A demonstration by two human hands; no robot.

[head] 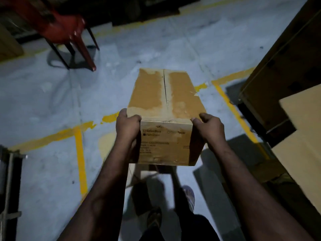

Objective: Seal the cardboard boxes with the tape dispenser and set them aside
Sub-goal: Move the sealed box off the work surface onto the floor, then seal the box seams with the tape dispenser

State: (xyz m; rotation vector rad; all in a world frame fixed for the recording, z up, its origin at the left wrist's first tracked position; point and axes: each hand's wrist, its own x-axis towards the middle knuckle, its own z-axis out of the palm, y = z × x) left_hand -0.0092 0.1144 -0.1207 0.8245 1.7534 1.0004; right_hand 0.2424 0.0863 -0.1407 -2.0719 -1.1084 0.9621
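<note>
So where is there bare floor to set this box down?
Bare floor lies left of the box, between the red chair and the yellow lines; another patch lies beyond the box's far end. The right side is crowded with large cartons, and the feet stand under it.

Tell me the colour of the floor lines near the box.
Yellow, patchy; the floor lines by the cardboard box show best in the head view.

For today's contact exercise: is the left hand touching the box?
Touching. The head view shows the left hand gripping the box at its near left corner, fingers curled over the top edge.
</note>
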